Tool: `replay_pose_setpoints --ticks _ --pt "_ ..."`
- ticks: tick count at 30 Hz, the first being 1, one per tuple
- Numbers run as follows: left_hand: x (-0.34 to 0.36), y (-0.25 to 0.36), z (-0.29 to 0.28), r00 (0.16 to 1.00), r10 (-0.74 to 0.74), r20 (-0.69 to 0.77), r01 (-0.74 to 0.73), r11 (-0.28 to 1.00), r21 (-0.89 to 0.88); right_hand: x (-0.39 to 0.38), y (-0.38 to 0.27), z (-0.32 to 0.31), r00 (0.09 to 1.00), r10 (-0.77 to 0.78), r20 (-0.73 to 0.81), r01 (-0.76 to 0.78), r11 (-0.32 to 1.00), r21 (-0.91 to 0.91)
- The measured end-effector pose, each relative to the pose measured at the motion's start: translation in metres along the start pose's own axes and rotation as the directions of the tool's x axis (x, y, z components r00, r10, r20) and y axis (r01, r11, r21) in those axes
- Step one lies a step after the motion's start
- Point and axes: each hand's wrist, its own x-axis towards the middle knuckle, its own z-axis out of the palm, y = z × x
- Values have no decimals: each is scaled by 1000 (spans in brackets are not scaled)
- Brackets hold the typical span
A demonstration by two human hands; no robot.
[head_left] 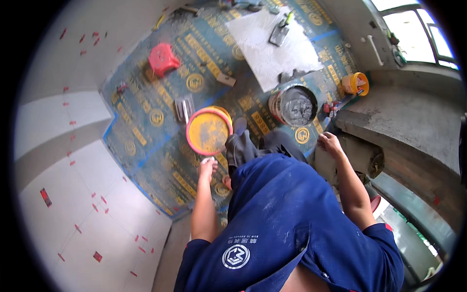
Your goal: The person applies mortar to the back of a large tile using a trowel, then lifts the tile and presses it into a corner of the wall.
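My left hand [208, 167] is closed beside the near rim of a yellow bucket [210, 130] with a pinkish-red edge. Something whitish shows at its fingertips, too small to name. Out to the right, my right hand [331, 143] hangs with its fingers curled; whatever may be inside them is hidden. Ahead of it stands a dark bucket [297, 105] of wet grey mortar. A notched trowel [184, 108] lies just beyond the yellow bucket. Farther off, a flat trowel with a green handle [279, 35] rests on a large pale tile [267, 46] partly smeared with grey mortar.
A red plastic stool [164, 59] stands at the far left on printed floor sheeting [156, 117]. A small orange bucket [355, 83] sits near the concrete ledge [404, 124] at right. Tiled wall [87, 204] with red spacers runs along the left. A window [418, 31] is at upper right.
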Motion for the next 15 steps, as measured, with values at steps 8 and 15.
replay_pose_setpoints --ticks 8,15 --pt "33 29 33 998 -27 50 15 975 222 12 27 -34 986 -162 -43 163 986 31" --pt "-1 97 167 999 22 44 -40 899 436 24 208 -126 991 51 -121 -25 979 201"
